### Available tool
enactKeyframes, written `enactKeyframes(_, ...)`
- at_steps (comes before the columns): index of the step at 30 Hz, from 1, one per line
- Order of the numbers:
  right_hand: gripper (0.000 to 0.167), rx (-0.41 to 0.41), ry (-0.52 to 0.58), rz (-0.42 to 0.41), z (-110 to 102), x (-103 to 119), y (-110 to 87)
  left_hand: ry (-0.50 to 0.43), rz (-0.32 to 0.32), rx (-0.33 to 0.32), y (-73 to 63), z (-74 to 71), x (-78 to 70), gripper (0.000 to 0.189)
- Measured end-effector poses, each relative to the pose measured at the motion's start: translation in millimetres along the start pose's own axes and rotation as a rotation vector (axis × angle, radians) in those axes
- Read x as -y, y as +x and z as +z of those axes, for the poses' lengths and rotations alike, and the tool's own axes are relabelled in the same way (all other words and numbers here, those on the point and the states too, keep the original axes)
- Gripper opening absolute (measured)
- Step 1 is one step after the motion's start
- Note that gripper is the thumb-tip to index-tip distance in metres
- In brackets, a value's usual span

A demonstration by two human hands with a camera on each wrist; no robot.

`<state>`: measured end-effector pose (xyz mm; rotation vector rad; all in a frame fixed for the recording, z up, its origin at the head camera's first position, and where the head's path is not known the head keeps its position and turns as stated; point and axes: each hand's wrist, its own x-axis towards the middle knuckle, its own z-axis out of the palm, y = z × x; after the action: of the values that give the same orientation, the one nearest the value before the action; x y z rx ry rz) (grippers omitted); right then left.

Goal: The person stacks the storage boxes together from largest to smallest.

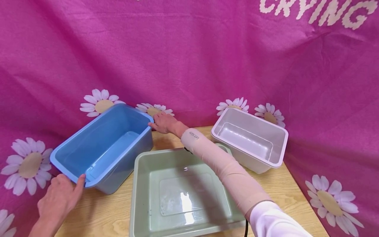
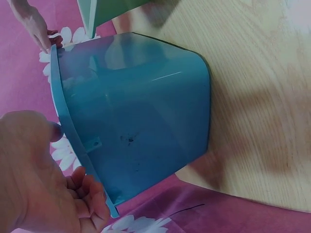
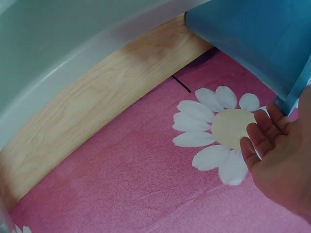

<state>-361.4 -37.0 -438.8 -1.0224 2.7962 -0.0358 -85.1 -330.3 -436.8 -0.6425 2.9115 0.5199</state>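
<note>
A deep blue plastic tub (image 1: 127, 168) stands at the left of the wooden table, set at a slant. At its near left corner my left hand (image 1: 59, 199) grips the rim, thumb over the inside edge. In the left wrist view, that hand's fingers (image 2: 90, 201) curl beside the outer side of the rim. My right arm reaches across to the tub's far right corner, where the right hand (image 1: 165, 122) holds the rim. The right wrist view shows its loosely bent fingers (image 3: 262, 138) below the rim, with the thumb hidden. Inside, the tub shows only its bare blue floor.
A wide, shallow pale green tub (image 1: 142, 197) sits in the front middle, under my right forearm (image 1: 225, 171). A smaller pale lilac bin (image 1: 240, 154) stands at the right, overlapping the green tub's far corner. Pink cloth (image 1: 183, 65) with daisies surrounds the wooden table (image 1: 290, 194).
</note>
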Motion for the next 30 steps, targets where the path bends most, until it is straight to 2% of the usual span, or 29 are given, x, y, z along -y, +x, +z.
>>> enactKeyframes(7,0.052,-0.015,0.029,-0.014,2,-3,-2.7,-0.008,0.033,0.013,3.9,-1.4,4.6,0.072)
enactKeyframes(14,0.047,-0.020,0.058,-0.018,3,-4,-5.2,-0.004,0.037,0.001,8.6,-4.4,5.9,0.070)
enactKeyframes(19,0.048,0.015,0.049,0.000,-1,-2,-3.6,-0.001,0.040,0.001,11.6,-3.7,8.4,0.072)
enactKeyframes(25,0.053,0.035,0.035,0.061,-8,2,-1.5,0.004,0.035,0.004,16.7,-2.1,10.7,0.077)
enactKeyframes(30,0.057,0.056,0.017,0.092,-8,4,0.7,0.010,0.030,0.018,20.4,-2.5,11.5,0.072)
